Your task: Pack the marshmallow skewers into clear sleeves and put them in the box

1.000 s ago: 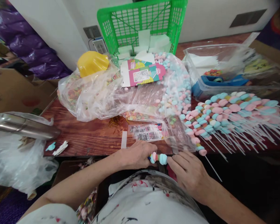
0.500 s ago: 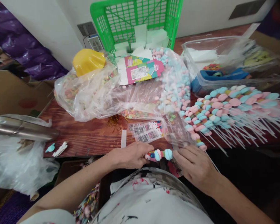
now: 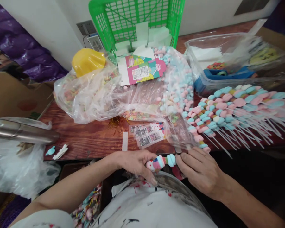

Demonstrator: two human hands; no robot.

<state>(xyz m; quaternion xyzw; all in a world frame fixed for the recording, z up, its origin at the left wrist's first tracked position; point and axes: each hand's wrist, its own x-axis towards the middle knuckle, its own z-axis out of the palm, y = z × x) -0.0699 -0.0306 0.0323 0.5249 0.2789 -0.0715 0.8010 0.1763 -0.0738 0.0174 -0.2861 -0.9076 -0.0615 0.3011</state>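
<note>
There it was, the marshmallow skewer [image 3: 166, 160], between my hands just in front of the table [image 3: 83, 141]! My right hand [image 3: 201, 171] pinched one end; my left hand [image 3: 133, 163] stood spread around the other, thumb clear! This one seemed partway into a printed sleeve [image 3: 150, 166], I judged, with a big skewer pile [image 3: 228, 110] apparently bare and left to do! And what looks: puffy, pink and pale blue, brownish bits between, slightly tilted
</note>
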